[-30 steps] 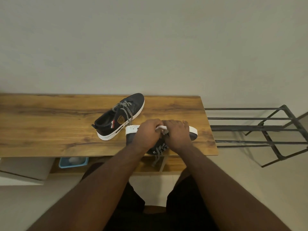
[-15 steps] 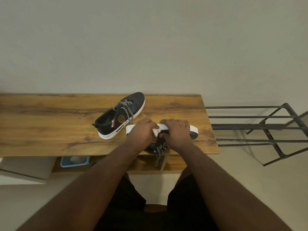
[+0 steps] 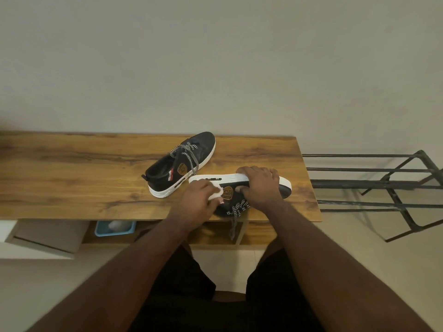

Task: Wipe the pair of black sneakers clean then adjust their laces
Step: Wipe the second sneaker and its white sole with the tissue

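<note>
The right hand clamps the near sneaker on its side, exposing its flank, so the left hand, fingers curled round a white wipe, can rub it.

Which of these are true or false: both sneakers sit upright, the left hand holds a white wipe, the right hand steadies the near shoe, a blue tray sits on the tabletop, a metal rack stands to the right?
1. Both sneakers sit upright. False: the near sneaker lies on its side; the far sneaker is upright.
2. The left hand holds a white wipe. True.
3. The right hand steadies the near sneaker. True.
4. A blue tray sits on the tabletop. False: the blue tray is under the wooden table.
5. A metal rack stands right of the table. True.
</note>
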